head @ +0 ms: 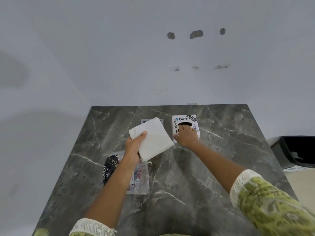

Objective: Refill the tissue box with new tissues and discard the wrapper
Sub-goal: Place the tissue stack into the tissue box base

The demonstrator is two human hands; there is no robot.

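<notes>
A white tissue box with stickers and a dark oval slot stands at the back of the grey marble table. My right hand rests on top of it, fingers at the slot and thumb down its front. My left hand holds a stack of white tissues above the table, just left of the box. The clear printed plastic wrapper lies flat on the table under my left forearm, partly hidden by it.
A small grey object lies behind the tissue stack, mostly hidden. A black open bin stands on the floor to the right of the table. A white wall runs along the table's far edge.
</notes>
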